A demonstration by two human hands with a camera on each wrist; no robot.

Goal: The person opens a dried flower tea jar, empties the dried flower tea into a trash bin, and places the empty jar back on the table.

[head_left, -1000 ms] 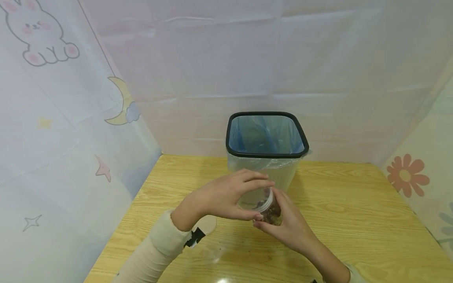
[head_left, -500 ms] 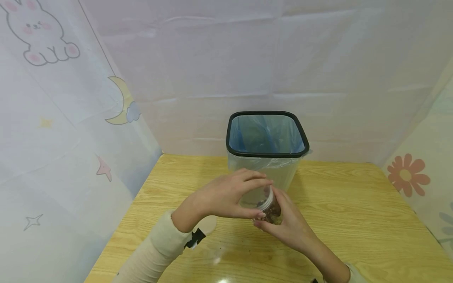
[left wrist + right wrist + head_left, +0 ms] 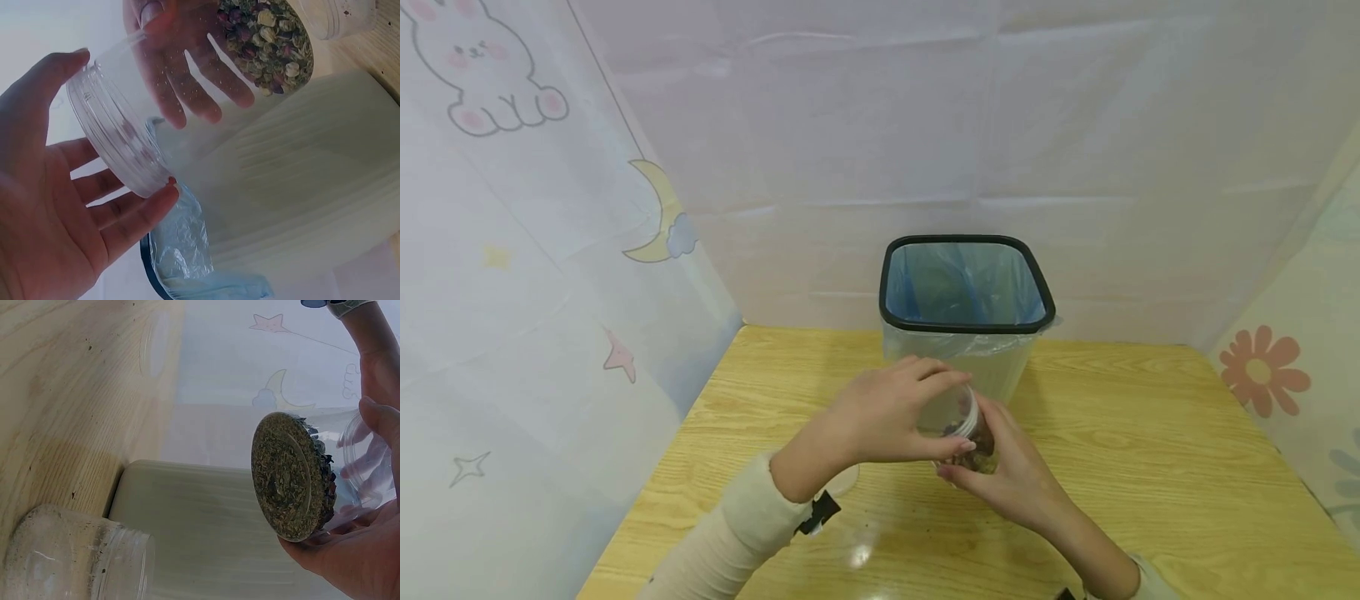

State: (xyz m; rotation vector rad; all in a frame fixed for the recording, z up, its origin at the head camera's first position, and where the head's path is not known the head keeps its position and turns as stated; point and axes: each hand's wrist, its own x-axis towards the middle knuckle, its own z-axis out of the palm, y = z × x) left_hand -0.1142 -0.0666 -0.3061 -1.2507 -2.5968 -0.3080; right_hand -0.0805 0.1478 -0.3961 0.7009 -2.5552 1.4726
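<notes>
A clear jar [image 3: 983,458] partly filled with dried flower buds and herbs [image 3: 269,47] is held tilted in front of the bin. My right hand [image 3: 1018,479] grips its body from the right, with fingers showing through the clear wall in the left wrist view. With thumb and fingertips spread round its edge, my left hand [image 3: 880,417] grips the clear screw lid [image 3: 115,128] at the jar's upper end. In the right wrist view the jar's base [image 3: 284,478] faces the camera, with fine herb bits packed against it.
Behind the hands stands a pale bin with a black rim [image 3: 962,328] and a blue liner [image 3: 955,287]. A second, open clear jar [image 3: 81,556] with specks inside is beside it. One round clear lid [image 3: 844,480] and dark crumbs lie on the wooden table [image 3: 1150,450].
My left hand has turned round the lid: its thumb has shifted right and its fingertips have drawn slightly back left. The right hand and the jar have stayed nearly still.
</notes>
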